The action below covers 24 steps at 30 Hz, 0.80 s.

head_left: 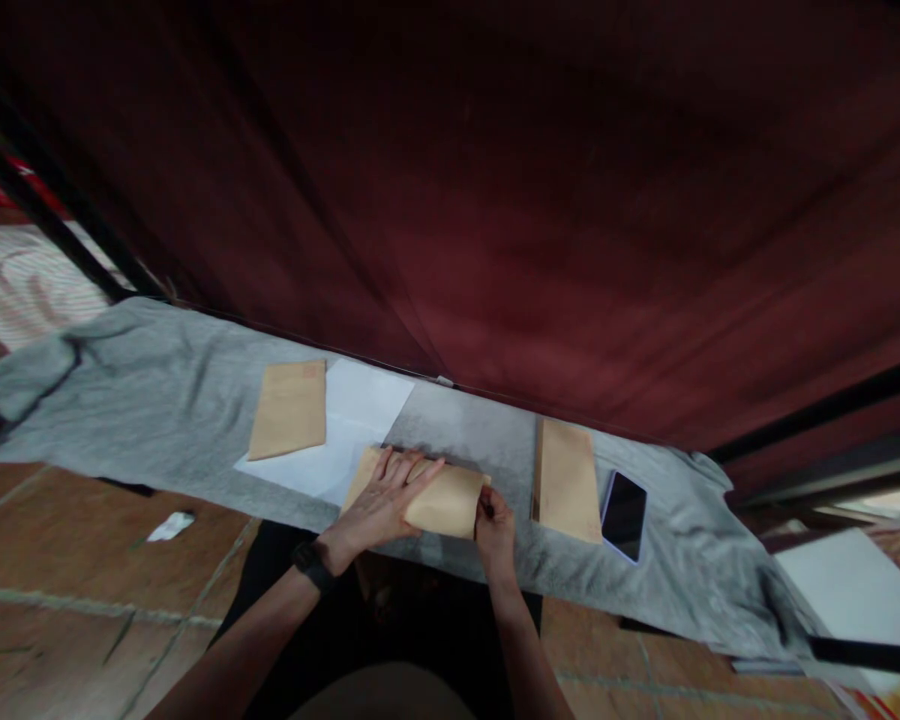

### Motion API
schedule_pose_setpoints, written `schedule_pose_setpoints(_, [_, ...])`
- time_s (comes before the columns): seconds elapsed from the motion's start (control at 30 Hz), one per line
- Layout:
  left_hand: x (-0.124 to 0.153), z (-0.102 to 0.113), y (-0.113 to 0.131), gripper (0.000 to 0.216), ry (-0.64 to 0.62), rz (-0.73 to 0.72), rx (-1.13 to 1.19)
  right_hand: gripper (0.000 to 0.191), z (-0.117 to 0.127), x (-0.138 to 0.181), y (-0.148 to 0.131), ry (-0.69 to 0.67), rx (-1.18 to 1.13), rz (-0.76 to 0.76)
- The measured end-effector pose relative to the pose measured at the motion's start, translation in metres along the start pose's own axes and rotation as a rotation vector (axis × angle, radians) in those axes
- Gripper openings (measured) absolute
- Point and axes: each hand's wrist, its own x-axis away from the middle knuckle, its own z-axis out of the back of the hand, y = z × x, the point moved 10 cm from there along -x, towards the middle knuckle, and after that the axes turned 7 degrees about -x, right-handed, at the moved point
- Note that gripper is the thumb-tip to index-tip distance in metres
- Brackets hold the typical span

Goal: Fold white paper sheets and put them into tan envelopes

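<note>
Pressing my left hand (381, 505) flat, fingers spread, on the brown envelope (427, 495), I see it lying on the grey cloth (157, 400) right in front of me, long axis running left to right. My right hand (493, 525) pinches its right end, fingers closed on the edge. So both hands touch it, the left over its middle, the right at the tip. A second envelope (289, 408) rests on white paper (360, 420) beyond; a third envelope (566, 478) and a phone (624, 515) lie to the right
</note>
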Motion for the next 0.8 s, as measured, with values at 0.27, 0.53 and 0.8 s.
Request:
schedule_pose_setpoints(0.27, [-0.004,0.002,0.001,0.122,0.003,-0.020,0.002,0.042,0.005,0.001,-0.008,0.057,0.021,0.067])
schedule_pose_setpoints(0.53, [-0.009,-0.002,-0.006,0.119,-0.047,-0.023,-0.015,0.030,-0.003,-0.005,0.003,-0.021,0.013,-0.091])
schedule_pose_setpoints(0.8, [-0.009,-0.011,-0.010,0.117,-0.072,-0.020,0.026,0.027,-0.003,-0.005,0.003,0.010,-0.110,-0.166])
